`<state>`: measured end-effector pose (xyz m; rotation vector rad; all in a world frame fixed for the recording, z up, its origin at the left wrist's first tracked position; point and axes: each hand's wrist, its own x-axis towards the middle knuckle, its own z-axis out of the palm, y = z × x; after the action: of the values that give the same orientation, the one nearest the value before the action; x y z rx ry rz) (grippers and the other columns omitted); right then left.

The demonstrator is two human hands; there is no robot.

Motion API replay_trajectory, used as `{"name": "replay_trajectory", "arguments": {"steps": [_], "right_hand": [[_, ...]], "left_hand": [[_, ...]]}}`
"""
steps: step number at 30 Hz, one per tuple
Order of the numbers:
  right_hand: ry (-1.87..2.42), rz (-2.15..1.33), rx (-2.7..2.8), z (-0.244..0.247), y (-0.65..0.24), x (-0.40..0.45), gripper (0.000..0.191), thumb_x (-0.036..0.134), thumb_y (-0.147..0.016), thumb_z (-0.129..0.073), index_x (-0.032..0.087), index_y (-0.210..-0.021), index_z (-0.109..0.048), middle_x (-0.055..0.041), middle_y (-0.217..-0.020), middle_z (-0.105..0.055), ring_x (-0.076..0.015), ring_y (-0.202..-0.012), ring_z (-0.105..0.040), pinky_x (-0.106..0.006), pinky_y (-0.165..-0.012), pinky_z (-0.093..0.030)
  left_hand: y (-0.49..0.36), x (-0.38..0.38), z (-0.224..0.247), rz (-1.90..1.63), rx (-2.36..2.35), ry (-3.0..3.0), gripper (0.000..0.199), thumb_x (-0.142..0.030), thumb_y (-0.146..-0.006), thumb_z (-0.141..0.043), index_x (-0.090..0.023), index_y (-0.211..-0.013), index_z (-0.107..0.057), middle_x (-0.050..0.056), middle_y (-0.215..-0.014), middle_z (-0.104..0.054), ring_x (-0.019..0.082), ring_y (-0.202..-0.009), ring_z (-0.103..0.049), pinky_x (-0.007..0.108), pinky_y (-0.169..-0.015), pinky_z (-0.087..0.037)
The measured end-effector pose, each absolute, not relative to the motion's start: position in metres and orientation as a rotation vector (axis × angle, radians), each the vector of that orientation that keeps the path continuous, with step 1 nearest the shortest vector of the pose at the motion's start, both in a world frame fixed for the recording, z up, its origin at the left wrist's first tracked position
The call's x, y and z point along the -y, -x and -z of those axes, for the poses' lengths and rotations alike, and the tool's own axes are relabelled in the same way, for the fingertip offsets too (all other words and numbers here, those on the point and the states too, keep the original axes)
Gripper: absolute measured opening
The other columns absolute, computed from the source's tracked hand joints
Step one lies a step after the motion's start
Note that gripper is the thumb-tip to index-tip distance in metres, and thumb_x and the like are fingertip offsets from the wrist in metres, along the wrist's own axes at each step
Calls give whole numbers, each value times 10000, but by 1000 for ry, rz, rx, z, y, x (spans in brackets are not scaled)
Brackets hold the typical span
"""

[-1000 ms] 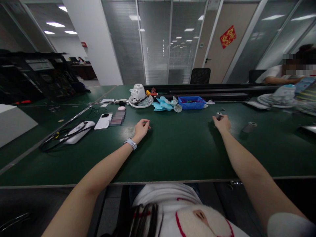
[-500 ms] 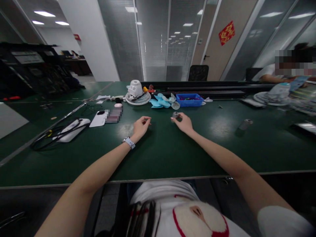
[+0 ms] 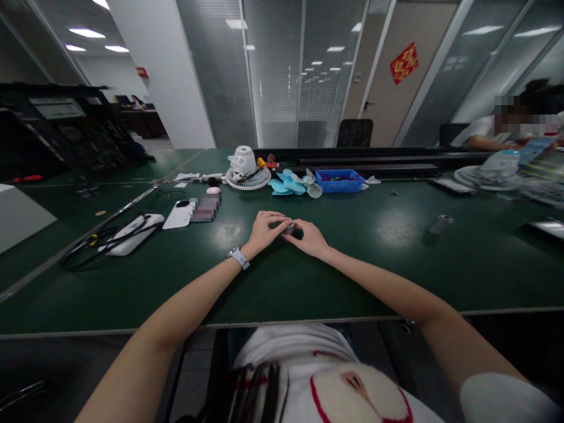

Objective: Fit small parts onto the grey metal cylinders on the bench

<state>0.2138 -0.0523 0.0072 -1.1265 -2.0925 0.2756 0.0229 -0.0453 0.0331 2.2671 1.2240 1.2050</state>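
Note:
A small grey metal cylinder [image 3: 289,228] stands between my two hands, over the middle of the green table [image 3: 282,282]. My right hand [image 3: 311,237] curves round its right side, thumb and fingers closed on it. From the left, my left hand [image 3: 265,230] has its thumb and fingertips at the top of the same cylinder. A second grey cylinder [image 3: 441,224] lies or leans on the table, well to the right of my hands.
Behind my hands are a white fan [image 3: 244,167], blue fan blades [image 3: 288,183] and a blue tray [image 3: 338,181]. On the left lie a white phone [image 3: 178,216] and a white device with black cables [image 3: 132,236]. A person [image 3: 480,132] sits at the far right.
My right hand has carried the small cylinder left and nearer to me. My left hand has moved right to meet it, and its fingers now touch the cylinder.

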Motion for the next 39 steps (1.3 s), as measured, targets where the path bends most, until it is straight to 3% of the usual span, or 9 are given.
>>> {"name": "replay_trajectory", "arguments": {"steps": [8,18,28,33,39], "right_hand": [[1175,-278,2105,-11,-212,55,375,482,-856,-690,192,-1084,-627,-60,-983,-692,-216,-912,-629,-364,-841,-458],[1250,-277,2073,-16,-218,62,415,518,-841,-696,192,-1095,-653,-74,-984,-703,-233,-926,-644,-386,-852,-475],[1329,-180,2028,-20,-228,70,419,520,-843,-698,185,-1095,-672,-65,-962,-723,-229,-916,-657,-373,-871,-457],[1503,-69,1782,-26,-278,44,408,535,-864,-665,197,-1093,-684,-60,-993,-736,-230,-933,-671,-371,-889,-464],[1978,139,1413,-20,-377,23,447,513,-900,-617,178,-1191,-667,-128,-1050,-722,-287,-996,-653,-397,-884,-461]], "left_hand": [[-14,33,-41,-1368,-1223,-2288,232,-395,-908,-621,-245,-977,-785,42,-965,-770,226,-1003,-593,388,-930,-454],[17,13,-16,-836,-1184,-2357,218,-375,-877,-644,-248,-957,-802,40,-883,-780,207,-825,-687,339,-836,-488],[13,11,-18,-815,-1267,-2303,360,-420,-913,-535,-224,-1105,-768,51,-947,-780,232,-878,-689,341,-851,-503],[13,10,-19,-838,-1381,-2252,469,-495,-937,-431,-216,-1121,-760,48,-889,-770,245,-879,-695,344,-803,-518],[14,12,-19,-885,-1443,-2226,514,-545,-924,-408,-215,-1114,-753,50,-877,-762,248,-890,-696,362,-825,-515]]}}
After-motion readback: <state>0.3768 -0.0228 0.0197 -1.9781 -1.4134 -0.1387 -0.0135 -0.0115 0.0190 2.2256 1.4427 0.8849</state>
